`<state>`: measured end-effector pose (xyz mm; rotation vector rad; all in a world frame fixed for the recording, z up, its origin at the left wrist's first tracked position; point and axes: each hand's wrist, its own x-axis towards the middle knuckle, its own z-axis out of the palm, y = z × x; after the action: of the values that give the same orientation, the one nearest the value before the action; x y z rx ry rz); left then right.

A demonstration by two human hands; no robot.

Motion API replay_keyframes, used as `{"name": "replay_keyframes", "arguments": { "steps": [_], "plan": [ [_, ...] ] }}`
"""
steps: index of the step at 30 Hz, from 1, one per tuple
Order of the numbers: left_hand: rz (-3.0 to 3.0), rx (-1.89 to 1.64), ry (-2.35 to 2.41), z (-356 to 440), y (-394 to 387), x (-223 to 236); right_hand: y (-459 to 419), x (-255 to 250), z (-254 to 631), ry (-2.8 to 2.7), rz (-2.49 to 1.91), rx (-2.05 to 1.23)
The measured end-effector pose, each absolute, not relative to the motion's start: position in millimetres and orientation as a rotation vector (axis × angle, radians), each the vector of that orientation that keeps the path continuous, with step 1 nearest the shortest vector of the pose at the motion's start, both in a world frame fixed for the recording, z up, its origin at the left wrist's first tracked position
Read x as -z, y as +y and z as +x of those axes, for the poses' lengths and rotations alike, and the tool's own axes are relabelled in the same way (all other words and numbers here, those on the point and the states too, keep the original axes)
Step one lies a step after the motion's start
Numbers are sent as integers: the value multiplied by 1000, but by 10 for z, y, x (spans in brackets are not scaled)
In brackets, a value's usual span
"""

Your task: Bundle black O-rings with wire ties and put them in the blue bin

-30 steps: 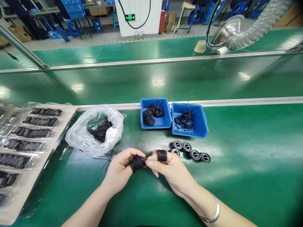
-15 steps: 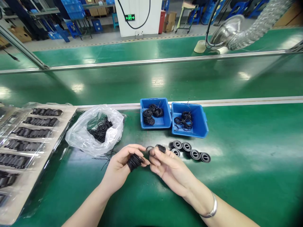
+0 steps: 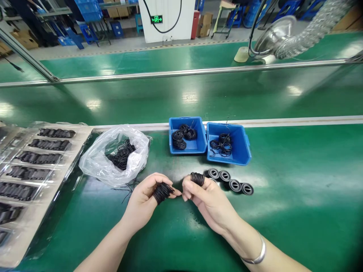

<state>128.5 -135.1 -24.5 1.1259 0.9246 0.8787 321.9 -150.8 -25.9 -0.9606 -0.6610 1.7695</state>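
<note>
A thick bundle of thin black rubber rings (image 3: 162, 193) sits around the thumb of my left hand (image 3: 140, 200), whose fingers are curled with the tips close together. My right hand (image 3: 212, 206) has a smaller stack of black rubber rings (image 3: 197, 179) wrapped around its index finger, and its thumb and fingertips are pinched. Both sets of fingertips nearly meet over the green work surface (image 3: 176, 241). Whether a single ring lies in the right pinch is too small to make out. Several black round parts with slotted ends (image 3: 235, 185) lie just beyond my right hand, one partly hidden by it.
An opened clear plastic bag (image 3: 93, 162) full of black rings stands at the left. Two blue bins (image 3: 227, 160) with ring bundles sit side by side at the back. Trays of black parts (image 3: 53, 185) fill the left side. A metal bar (image 3: 181, 74) crosses behind.
My right hand has drawn slightly to the right, and its fingertips have closed. The loose ring visible between the hands before is no longer seen there. My left hand has hardly moved.
</note>
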Motion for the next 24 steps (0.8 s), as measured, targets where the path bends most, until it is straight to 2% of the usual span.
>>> {"name": "replay_keyframes", "arguments": {
  "steps": [9, 18, 24],
  "plan": [
    [1306, -812, 1063, 1249, -1352, 281, -1576, 356, 3179, -1058, -1227, -1577],
    [825, -812, 938, 1304, -1331, 255, -1538, 296, 3191, -569, -898, -2002],
    [759, -902, 961, 1277, -1305, 208, -1486, 316, 3225, -228, -766, -1899]
  ]
}}
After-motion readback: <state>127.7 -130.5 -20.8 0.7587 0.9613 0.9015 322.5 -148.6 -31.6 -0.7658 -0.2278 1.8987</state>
